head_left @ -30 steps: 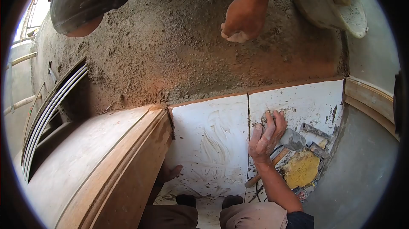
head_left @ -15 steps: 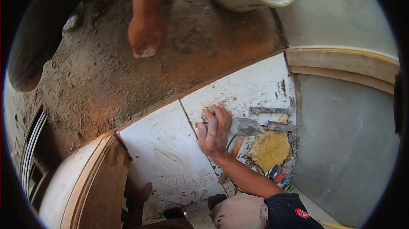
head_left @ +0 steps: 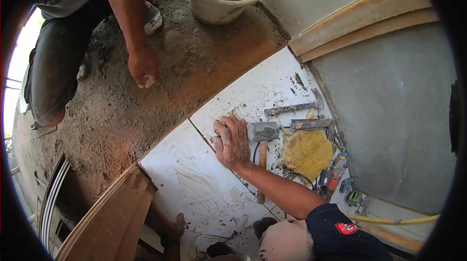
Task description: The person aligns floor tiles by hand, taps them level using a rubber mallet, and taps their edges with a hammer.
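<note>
My right hand (head_left: 232,140) rests palm down on the white floor tiles (head_left: 194,173), fingers stretched across the joint between two tiles. Dried mortar coats its fingers. Just right of it lies a rubber mallet (head_left: 263,131) with a wooden handle, apart from any grip. Low on the left, my left hand (head_left: 170,229) is in shadow at the tile's side beside wooden boards; its thumb stands apart on the tile and its other fingers show only dimly. A claw hammer (head_left: 292,109) and a yellow sponge (head_left: 309,153) lie beyond the mallet.
A co-worker's closed hand (head_left: 143,69) hangs over rough mortar and soil (head_left: 112,115). A bucket (head_left: 214,10) stands at the back. Wooden boards (head_left: 112,217) line the left edge. A red power tool (head_left: 335,176) lies by the grey wall (head_left: 389,100).
The view has turned and shifted, showing more of the co-worker and the bucket. My right hand stays on the tile by the mallet, and the tools lie where they were.
</note>
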The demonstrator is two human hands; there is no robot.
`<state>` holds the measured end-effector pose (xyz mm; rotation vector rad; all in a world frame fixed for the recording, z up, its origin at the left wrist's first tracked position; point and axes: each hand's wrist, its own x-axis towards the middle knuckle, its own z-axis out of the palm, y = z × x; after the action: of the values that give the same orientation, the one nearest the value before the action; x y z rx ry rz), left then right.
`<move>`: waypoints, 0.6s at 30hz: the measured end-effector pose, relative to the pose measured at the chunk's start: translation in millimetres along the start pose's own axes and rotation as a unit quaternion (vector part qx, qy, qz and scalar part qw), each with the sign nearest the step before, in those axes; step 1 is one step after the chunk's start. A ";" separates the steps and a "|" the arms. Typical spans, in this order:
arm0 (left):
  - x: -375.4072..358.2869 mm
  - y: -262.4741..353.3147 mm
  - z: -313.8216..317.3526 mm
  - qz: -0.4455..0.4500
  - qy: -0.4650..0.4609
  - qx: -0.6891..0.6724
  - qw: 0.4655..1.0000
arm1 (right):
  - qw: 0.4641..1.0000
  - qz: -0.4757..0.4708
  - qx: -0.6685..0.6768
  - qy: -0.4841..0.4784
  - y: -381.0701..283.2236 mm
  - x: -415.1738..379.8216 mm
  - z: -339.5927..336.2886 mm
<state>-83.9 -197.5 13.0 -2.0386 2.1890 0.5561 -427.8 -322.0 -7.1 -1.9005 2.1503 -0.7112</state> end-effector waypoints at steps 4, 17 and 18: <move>-0.1 -1.1 -0.1 0.010 0.019 0.012 1.000 | 1.000 -0.012 0.000 0.020 -1.3 0.2 -0.5; -72.0 7.8 26.2 0.068 0.026 -0.013 0.997 | 0.977 -0.009 0.182 -0.109 -24.8 -95.1 -69.7; -89.8 7.2 36.3 0.074 0.023 -0.021 0.997 | 0.975 -0.032 0.192 -0.110 -19.3 -114.6 -75.8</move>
<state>-88.3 -100.6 9.1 -1.9377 2.3888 0.5800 -425.5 -194.6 47.8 -1.7527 1.6826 -0.8157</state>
